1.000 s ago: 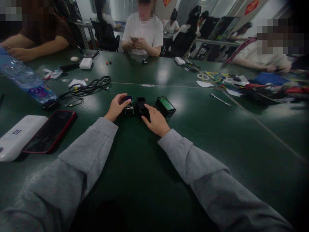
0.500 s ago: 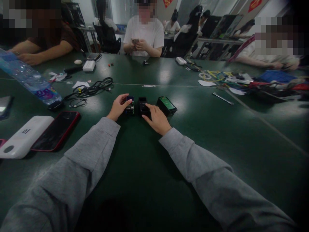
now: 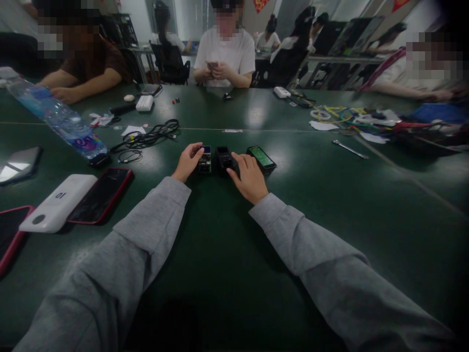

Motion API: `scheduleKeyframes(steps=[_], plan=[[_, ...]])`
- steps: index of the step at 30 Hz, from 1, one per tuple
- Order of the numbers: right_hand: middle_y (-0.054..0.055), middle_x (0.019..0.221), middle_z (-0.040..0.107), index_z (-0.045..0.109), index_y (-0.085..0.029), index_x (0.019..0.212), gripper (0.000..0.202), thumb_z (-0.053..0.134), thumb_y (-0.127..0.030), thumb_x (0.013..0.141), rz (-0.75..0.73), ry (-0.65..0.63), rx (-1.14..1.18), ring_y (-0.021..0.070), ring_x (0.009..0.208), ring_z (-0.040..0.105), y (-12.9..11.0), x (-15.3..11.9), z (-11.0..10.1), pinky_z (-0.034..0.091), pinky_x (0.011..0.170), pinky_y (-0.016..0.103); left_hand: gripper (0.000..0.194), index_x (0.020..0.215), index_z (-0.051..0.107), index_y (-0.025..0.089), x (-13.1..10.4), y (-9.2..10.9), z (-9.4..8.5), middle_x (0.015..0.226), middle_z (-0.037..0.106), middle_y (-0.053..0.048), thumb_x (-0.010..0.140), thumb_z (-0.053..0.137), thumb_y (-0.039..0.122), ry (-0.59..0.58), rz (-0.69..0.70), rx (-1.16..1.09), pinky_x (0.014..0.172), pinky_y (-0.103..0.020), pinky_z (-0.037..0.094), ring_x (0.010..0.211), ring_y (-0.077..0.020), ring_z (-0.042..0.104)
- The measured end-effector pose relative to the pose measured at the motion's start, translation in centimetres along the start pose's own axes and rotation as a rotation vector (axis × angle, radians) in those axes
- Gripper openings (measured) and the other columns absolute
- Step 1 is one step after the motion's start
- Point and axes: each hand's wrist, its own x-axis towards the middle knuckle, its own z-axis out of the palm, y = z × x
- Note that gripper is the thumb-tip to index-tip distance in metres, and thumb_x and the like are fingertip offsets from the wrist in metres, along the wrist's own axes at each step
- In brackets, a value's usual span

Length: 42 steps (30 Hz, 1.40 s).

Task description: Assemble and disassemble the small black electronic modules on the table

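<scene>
My left hand (image 3: 187, 162) is at the left edge of a small upright device with an exposed circuit board and a dark little screen (image 3: 206, 160). Its thumb and fingers are closed at the upper left corner. Beside that device, to the right, lies a black plastic case with a window at its top (image 3: 222, 155). My right hand (image 3: 249, 177) rests at the case's right side, thumb and fingers apart, fingertips at its edge. Right behind this hand sits a black box-shaped device with a green circuit-patterned face (image 3: 263, 159), partly hidden by my fingers.
On the left are a tilted water bottle (image 3: 60, 117), a black cable bundle (image 3: 150, 134), a white power bank (image 3: 60, 203) and a red-edged phone (image 3: 102, 195). A wrench (image 3: 350, 149) and tangled wires (image 3: 359, 117) lie to the right. Several people sit around the table.
The view has turned slightly left, so everything sits further right. My left thumb has drawn back from the circuit-board device's face to its edge. My right fingers have slid right across the black case.
</scene>
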Motion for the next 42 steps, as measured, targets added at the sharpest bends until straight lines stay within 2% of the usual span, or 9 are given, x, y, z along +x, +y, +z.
scheduleKeyframes(steps=[6, 9, 13, 20, 23, 28, 34, 37, 42], plan=[[0.019, 0.138, 0.045, 0.047, -0.012, 0.140, 0.051, 0.049, -0.042, 0.098, 0.177, 0.241, -0.177, 0.0362, 0.129, 0.041, 3.0, -0.6, -1.0, 0.040, 0.108, 0.055, 0.024, 0.115, 0.062, 0.017, -0.1, 0.1, 0.0, 0.125, 0.068, -0.012, 0.092, 0.059, 0.025, 0.072, -0.015, -0.022, 0.109, -0.042, 0.046, 0.118, -0.0216, 0.065], [0.024, 0.139, 0.045, 0.043, -0.008, 0.142, 0.062, 0.059, -0.041, 0.092, 0.316, 0.190, -0.197, 0.0400, 0.130, 0.042, 5.1, -1.3, -1.3, 0.041, 0.105, 0.058, 0.021, 0.113, 0.063, 0.018, -0.2, 0.0, -0.1, 0.123, 0.069, -0.011, 0.093, 0.058, 0.024, 0.117, -0.023, -0.041, 0.108, -0.041, 0.047, 0.116, -0.0208, 0.065], [0.025, 0.126, 0.058, 0.046, -0.004, 0.137, 0.066, 0.066, -0.040, 0.086, 0.455, 0.047, -0.039, 0.0376, 0.119, 0.056, 6.8, -1.6, -1.2, 0.048, 0.100, 0.053, 0.020, 0.112, 0.063, 0.018, -0.3, 0.1, -0.3, 0.120, 0.069, -0.010, 0.093, 0.058, 0.023, 0.147, -0.037, -0.050, 0.107, -0.041, 0.048, 0.115, -0.0202, 0.066], [0.023, 0.127, 0.058, 0.047, -0.007, 0.133, 0.061, 0.062, -0.031, 0.079, 0.397, 0.124, 0.049, 0.0354, 0.116, 0.058, 7.5, -1.5, -0.2, 0.051, 0.099, 0.051, 0.023, 0.114, 0.063, 0.018, -0.3, 0.0, -0.2, 0.121, 0.069, -0.011, 0.090, 0.062, 0.020, 0.109, -0.029, -0.038, 0.110, -0.043, 0.045, 0.116, -0.0210, 0.065], [0.023, 0.130, 0.053, 0.045, -0.007, 0.137, 0.063, 0.061, -0.027, 0.080, 0.363, 0.129, -0.006, 0.0354, 0.116, 0.058, 7.3, -1.5, -0.4, 0.052, 0.097, 0.051, 0.023, 0.112, 0.063, 0.017, -0.3, 0.1, -0.1, 0.119, 0.069, -0.011, 0.089, 0.063, 0.017, 0.110, -0.033, -0.028, 0.110, -0.043, 0.046, 0.114, -0.0203, 0.066], [0.023, 0.129, 0.053, 0.043, -0.006, 0.141, 0.062, 0.053, -0.013, 0.080, 0.205, 0.062, -0.168, 0.0353, 0.116, 0.055, 6.2, -1.3, -1.0, 0.050, 0.100, 0.053, 0.022, 0.110, 0.063, 0.017, -0.2, 0.3, 0.0, 0.118, 0.070, -0.010, 0.089, 0.063, 0.016, 0.112, -0.046, -0.025, 0.111, -0.042, 0.046, 0.111, -0.0189, 0.067], [0.024, 0.134, 0.049, 0.046, -0.009, 0.139, 0.050, 0.051, -0.028, 0.092, 0.150, 0.047, -0.141, 0.0381, 0.123, 0.049, 5.1, -1.4, -0.7, 0.047, 0.102, 0.058, 0.021, 0.109, 0.063, 0.018, -0.2, 0.2, 0.1, 0.119, 0.070, -0.009, 0.088, 0.063, 0.016, 0.096, -0.055, -0.021, 0.111, -0.043, 0.046, 0.113, -0.0191, 0.067], [0.023, 0.133, 0.049, 0.049, -0.011, 0.136, 0.045, 0.046, -0.027, 0.095, 0.149, 0.038, -0.074, 0.0364, 0.123, 0.050, 5.3, -1.5, -0.5, 0.048, 0.102, 0.057, 0.022, 0.110, 0.063, 0.018, -0.2, 0.2, 0.1, 0.120, 0.069, -0.010, 0.088, 0.063, 0.017, 0.091, -0.058, -0.024, 0.110, -0.043, 0.046, 0.113, -0.0195, 0.067], [0.024, 0.134, 0.052, 0.043, -0.005, 0.141, 0.061, 0.057, -0.033, 0.089, 0.238, 0.097, 0.081, 0.0355, 0.126, 0.053, 6.3, -1.3, -0.2, 0.046, 0.108, 0.054, 0.022, 0.110, 0.064, 0.019, -0.2, 0.2, 0.1, 0.119, 0.070, -0.009, 0.088, 0.062, 0.018, 0.086, -0.054, -0.003, 0.110, -0.042, 0.046, 0.113, -0.0193, 0.066]])
